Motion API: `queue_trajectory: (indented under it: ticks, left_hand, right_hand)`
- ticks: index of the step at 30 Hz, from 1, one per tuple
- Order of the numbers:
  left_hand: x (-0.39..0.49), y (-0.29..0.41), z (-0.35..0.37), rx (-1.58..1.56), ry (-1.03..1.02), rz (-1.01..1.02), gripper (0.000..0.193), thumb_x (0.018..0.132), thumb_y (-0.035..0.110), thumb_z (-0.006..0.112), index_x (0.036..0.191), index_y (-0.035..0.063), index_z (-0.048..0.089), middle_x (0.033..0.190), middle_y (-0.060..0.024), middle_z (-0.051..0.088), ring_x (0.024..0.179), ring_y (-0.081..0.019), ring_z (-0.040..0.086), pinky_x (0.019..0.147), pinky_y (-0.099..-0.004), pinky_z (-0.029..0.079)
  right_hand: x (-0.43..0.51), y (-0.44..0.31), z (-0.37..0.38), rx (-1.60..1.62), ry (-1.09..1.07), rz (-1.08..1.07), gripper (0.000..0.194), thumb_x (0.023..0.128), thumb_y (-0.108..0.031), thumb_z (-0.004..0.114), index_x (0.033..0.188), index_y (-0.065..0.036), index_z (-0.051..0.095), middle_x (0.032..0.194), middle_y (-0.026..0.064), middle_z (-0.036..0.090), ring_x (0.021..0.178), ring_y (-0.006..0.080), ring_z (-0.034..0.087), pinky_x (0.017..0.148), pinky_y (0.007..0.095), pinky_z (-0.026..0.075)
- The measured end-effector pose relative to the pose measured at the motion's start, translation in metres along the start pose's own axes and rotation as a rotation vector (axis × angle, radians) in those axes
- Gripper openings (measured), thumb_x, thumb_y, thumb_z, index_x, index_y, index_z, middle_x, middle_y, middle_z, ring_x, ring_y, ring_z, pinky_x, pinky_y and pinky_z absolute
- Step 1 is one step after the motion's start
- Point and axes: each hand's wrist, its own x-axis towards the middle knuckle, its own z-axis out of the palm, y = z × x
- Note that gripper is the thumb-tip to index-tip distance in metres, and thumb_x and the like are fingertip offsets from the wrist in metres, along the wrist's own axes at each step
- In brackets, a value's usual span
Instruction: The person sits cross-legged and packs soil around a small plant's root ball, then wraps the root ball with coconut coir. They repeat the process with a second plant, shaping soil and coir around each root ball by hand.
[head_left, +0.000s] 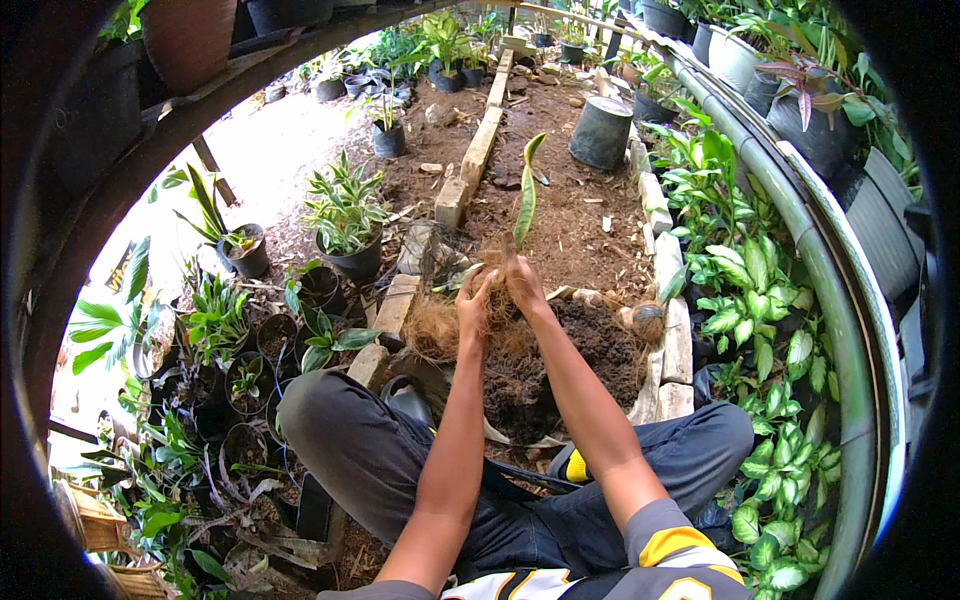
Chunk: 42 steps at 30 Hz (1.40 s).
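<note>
Both hands meet over a heap of dark soil, in front of the crossed legs. My left hand (474, 306) is closed on a clump of brown coconut fibre (495, 289). On the clump's right side, my right hand (523, 285) grips the fibre too, near a brown upright piece that may be husk. A snake plant leaf (526, 202) with yellow edges stands just beyond the fingers; whether its base is in the clump is hidden. More loose fibre (431, 328) lies left of my left hand. The dark soil (559, 367) spreads below and between the forearms.
Pale blocks (677, 341) edge the bed at right, with a round husk-like object (646, 322) beside them. An upturned black pot (601, 131) stands farther off. Potted plants (349, 225) crowd the left. Leafy plants (757, 277) and a green bamboo pole (832, 300) line the right.
</note>
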Motion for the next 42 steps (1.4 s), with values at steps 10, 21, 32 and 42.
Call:
queue_trajectory:
  ticks: [10,21,32,42]
  left_hand:
    - [0.009,-0.013,-0.014,-0.740,-0.182,-0.174,0.040,0.097,0.039,0.047,0.118,0.0063,0.059,0.103,-0.0068,0.065,0.087,-0.0216,0.064,0.071,-0.0366,0.054]
    - [0.002,0.006,-0.001,-0.647,0.505,0.094,0.048,0.082,0.016,0.076,0.123,0.0019,0.055,0.114,-0.0113,0.060,0.099,-0.0239,0.060,0.083,-0.0389,0.051]
    - [-0.025,0.010,0.029,-0.317,0.431,0.431,0.051,0.083,0.020,0.076,0.126,0.0010,0.055,0.126,-0.0130,0.054,0.113,-0.0233,0.053,0.098,-0.0361,0.043]
    - [-0.046,0.025,0.041,-0.239,0.440,0.389,0.051,0.085,0.019,0.073,0.128,0.0007,0.051,0.127,-0.0125,0.053,0.112,-0.0227,0.053,0.094,-0.0337,0.045]
  right_hand:
    - [-0.005,-0.006,-0.012,0.052,-0.002,-0.073,0.081,0.092,-0.070,0.028,0.124,-0.003,0.060,0.133,0.0233,0.052,0.131,0.0374,0.040,0.109,0.0499,0.030]
    - [-0.109,0.031,0.045,0.400,0.063,0.238,0.101,0.080,-0.076,0.050,0.142,0.002,0.036,0.142,0.0181,0.040,0.132,0.0266,0.036,0.111,0.0381,0.021]
    - [-0.090,-0.025,0.022,0.186,-0.041,0.342,0.112,0.066,-0.082,0.060,0.126,0.013,0.051,0.121,0.0242,0.058,0.115,0.0295,0.055,0.094,0.0403,0.044]
    - [-0.071,-0.013,0.021,0.417,0.078,0.264,0.082,0.083,-0.063,0.062,0.129,0.004,0.053,0.120,0.0181,0.059,0.111,0.0291,0.057,0.094,0.0391,0.044]
